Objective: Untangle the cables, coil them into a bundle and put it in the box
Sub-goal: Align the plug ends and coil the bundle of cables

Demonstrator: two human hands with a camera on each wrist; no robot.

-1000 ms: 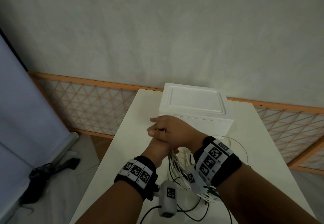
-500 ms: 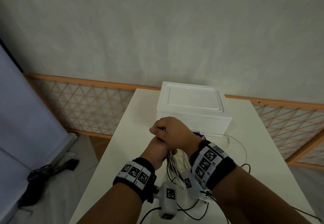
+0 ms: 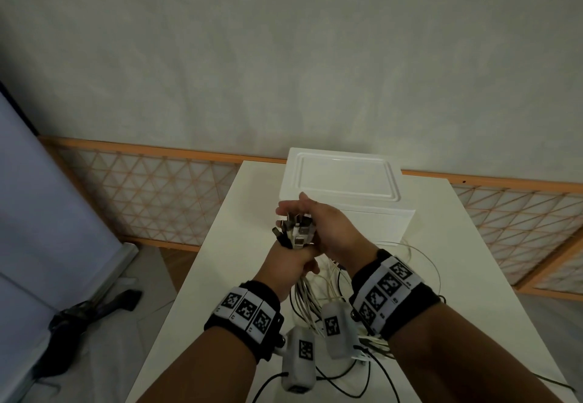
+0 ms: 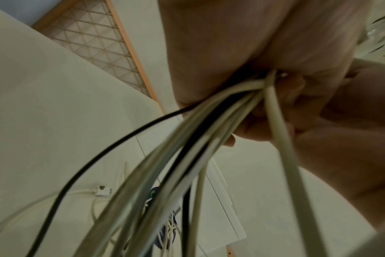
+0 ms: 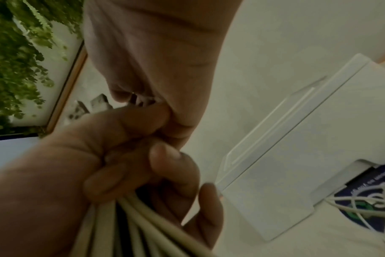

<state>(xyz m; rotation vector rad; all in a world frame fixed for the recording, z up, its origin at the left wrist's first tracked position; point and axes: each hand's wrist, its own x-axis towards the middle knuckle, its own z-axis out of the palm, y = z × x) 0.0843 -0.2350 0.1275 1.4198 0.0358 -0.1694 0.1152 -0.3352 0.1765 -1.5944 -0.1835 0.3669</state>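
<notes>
White cables — gripped in left hand, right hand

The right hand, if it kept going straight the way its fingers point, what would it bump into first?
Probably the white box. The right hand points away from the person, over the cable plugs held by the left hand, and the closed box stands just beyond. Depth is hard to judge.
</notes>
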